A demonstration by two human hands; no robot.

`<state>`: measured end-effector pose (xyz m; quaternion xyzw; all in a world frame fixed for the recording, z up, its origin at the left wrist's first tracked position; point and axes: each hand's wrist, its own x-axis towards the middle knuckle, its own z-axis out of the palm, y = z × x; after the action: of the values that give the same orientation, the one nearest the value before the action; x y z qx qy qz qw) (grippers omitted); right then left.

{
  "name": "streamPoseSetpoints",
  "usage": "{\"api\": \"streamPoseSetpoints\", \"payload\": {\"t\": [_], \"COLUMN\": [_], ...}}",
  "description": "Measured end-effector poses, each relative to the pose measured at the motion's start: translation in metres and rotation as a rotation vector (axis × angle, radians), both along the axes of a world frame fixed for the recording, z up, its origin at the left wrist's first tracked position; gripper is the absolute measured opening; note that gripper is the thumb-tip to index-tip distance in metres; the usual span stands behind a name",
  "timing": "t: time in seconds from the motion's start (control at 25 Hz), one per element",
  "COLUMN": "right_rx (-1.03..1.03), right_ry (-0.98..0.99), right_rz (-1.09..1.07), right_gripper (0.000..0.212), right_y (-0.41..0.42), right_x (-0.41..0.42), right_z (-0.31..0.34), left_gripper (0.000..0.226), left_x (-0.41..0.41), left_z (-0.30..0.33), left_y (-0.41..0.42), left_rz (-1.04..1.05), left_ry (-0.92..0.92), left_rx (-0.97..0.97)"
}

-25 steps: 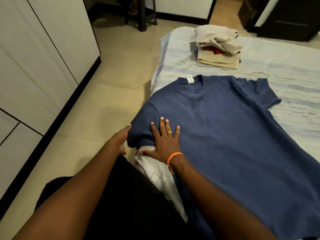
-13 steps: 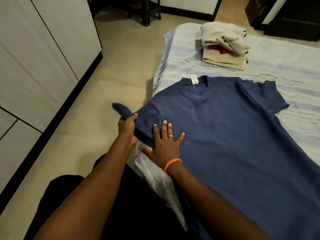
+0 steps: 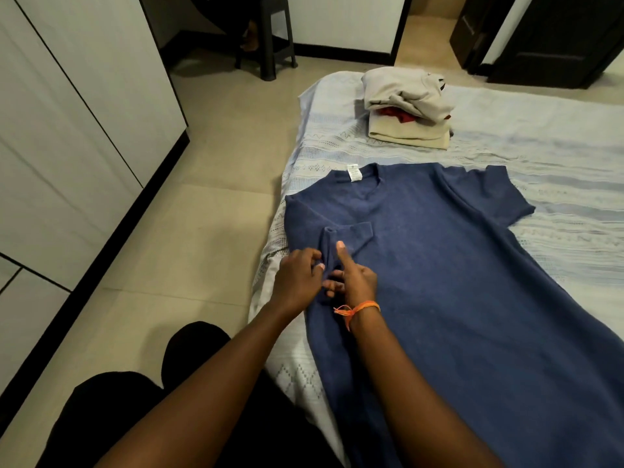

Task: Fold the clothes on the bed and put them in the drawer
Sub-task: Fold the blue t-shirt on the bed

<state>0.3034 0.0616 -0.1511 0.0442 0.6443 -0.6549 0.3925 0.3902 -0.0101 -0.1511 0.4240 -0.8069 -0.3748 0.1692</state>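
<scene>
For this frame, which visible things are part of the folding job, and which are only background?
Part of the job:
blue T-shirt, near sleeve folded in
left hand and right hand, both at the folded sleeve
pile of folded clothes
bed

Background:
black stool
white cabinet doors
dark door

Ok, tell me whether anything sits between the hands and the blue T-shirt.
Nothing visible does. Both hands are already on the blue T-shirt: the left hand and right hand meet at its folded-in sleeve. The pile of folded clothes lies apart, farther up the bed.
</scene>
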Motion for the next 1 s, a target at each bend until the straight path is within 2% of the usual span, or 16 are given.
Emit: {"api": "streamPoseSetpoints", "payload": {"t": [0.12, 0.24, 0.32, 0.4, 0.48, 0.6, 0.68, 0.8, 0.92, 1.0], "right_rx": [0.085, 0.218, 0.240, 0.232, 0.296, 0.332, 0.405, 0.507, 0.532, 0.554], "right_ry": [0.158, 0.372, 0.361, 0.261, 0.271, 0.343, 0.423, 0.549, 0.579, 0.633], "right_rz": [0.091, 0.085, 0.046, -0.059, -0.139, -0.134, -0.043, 0.021, 0.049, 0.138], "right_gripper": [0.050, 0.026, 0.019, 0.016, 0.014, 0.013, 0.019, 0.025, 0.043, 0.042], "right_y": [-0.008, -0.019, -0.019, -0.007, 0.016, 0.045, 0.053, 0.055, 0.052, 0.049], "right_x": [-0.005, -0.013, -0.024, -0.035, -0.040, -0.041, -0.045, -0.054, -0.064, -0.076], "right_z": [0.006, 0.012, 0.010, 0.004, -0.002, -0.011, -0.017, -0.013, -0.003, -0.004], "left_gripper": [0.025, 0.017, 0.016, 0.028, 0.033, 0.022, 0.023, 0.042, 0.061, 0.059], "left_x": [0.002, 0.006, 0.011, 0.016, 0.019, 0.017, 0.010, -0.010, -0.036, -0.046], "left_z": [0.005, 0.003, -0.004, -0.012, -0.016, -0.011, 0.000, 0.027, 0.050, 0.055], "left_y": [0.016, 0.032, 0.042, 0.047, 0.045, 0.030, 0.007, -0.045, -0.093, -0.120], "left_rz": [-0.096, -0.254, -0.411, -0.496, -0.410, -0.214, -0.192, -0.279, -0.420, -0.536], "left_ry": [0.038, 0.102, 0.048, 0.003, 0.028, 0.110, 0.037, -0.148, -0.318, -0.530], "left_rx": [-0.061, -0.254, -0.404, -0.474, -0.408, -0.293, -0.323, -0.337, -0.218, -0.177]}}
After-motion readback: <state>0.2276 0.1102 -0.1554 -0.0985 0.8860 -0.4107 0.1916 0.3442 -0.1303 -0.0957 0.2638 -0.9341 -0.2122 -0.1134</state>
